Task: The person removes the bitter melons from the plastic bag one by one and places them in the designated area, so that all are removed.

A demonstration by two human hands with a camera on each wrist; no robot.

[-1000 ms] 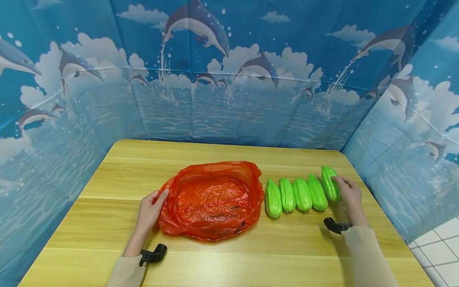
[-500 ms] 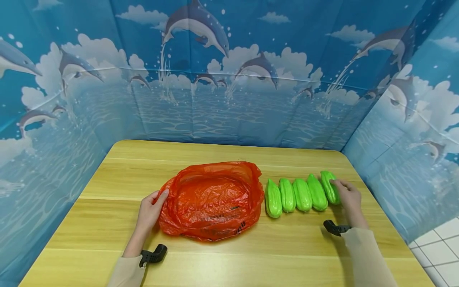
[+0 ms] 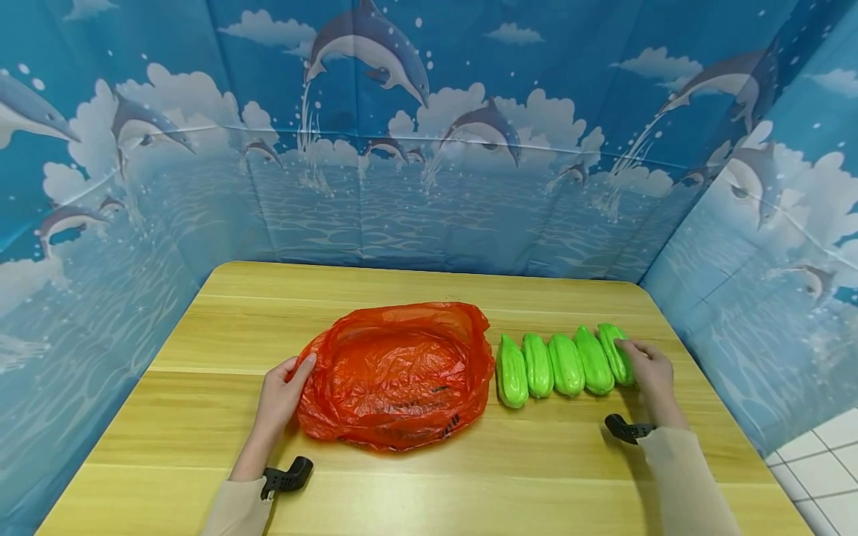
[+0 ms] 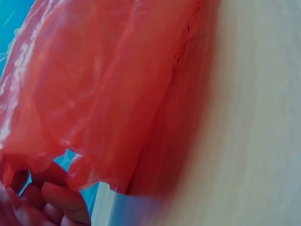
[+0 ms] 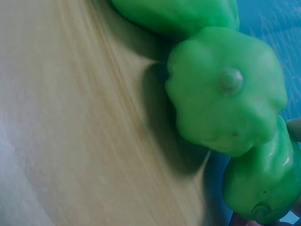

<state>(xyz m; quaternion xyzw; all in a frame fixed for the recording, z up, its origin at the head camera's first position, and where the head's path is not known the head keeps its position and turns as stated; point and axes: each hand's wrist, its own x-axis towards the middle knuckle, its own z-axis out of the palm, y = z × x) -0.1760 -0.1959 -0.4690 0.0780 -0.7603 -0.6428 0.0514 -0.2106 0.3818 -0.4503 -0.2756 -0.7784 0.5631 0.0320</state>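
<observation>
A red plastic bag [image 3: 402, 372] lies on the table with its mouth spread wide. My left hand [image 3: 280, 391] pinches the bag's left rim, thumb on the inner side; curled fingers [image 4: 61, 195] show under the film in the left wrist view. Right of the bag several glossy green ridged gourds [image 3: 566, 365] lie side by side in a row. At the row's right end, my right hand [image 3: 652, 372] holds the last green ridged gourd [image 3: 613, 350] between thumb and fingers. That gourd [image 5: 263, 188] touches its neighbour [image 5: 225, 89] in the right wrist view.
The light wooden table [image 3: 415, 491] is backed by a blue dolphin-print curtain [image 3: 429, 208], which also hangs along both sides. White floor tiles [image 3: 821, 461] show beyond the right edge. Each wrist wears a black camera mount [image 3: 288, 476].
My right hand has brought its gourd down and slightly nearer, up against the end of the row. The left hand and the bag have stayed in place.
</observation>
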